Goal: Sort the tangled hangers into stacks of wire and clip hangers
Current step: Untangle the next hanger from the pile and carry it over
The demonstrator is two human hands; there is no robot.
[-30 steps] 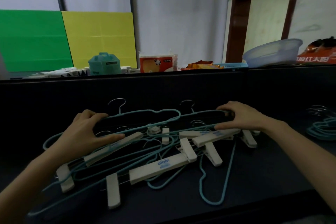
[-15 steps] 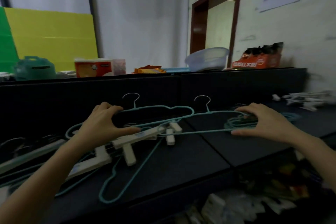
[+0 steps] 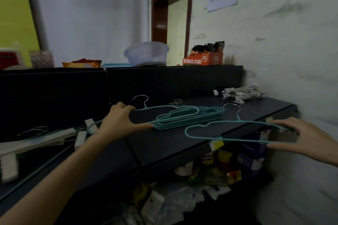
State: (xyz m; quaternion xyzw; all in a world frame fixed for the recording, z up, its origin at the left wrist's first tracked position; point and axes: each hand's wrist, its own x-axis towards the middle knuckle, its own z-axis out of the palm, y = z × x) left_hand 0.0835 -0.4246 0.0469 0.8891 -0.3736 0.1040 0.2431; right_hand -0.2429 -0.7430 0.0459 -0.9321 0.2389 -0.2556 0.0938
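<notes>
My right fingers (image 3: 279,145) pinch the end of a teal wire hanger (image 3: 228,129), held over the shelf (image 3: 175,146) edge; my left hand (image 3: 118,122) grips another beside the wire stack (image 3: 190,118). Light, springy, snag-prone; I'd hold the shoulder bends, hooks clear.

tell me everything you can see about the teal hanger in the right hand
The teal wire hanger is one thin, coated-looking wire bent into a long closed loop with a notched shoulder line, topped by a bare silvery hook. It lies nearly level, hook pointing away from the person, held over the front right edge of the dark shelf. The right hand pinches its right end between thumb and fingers. It appears apart from the stacked hangers.
</notes>
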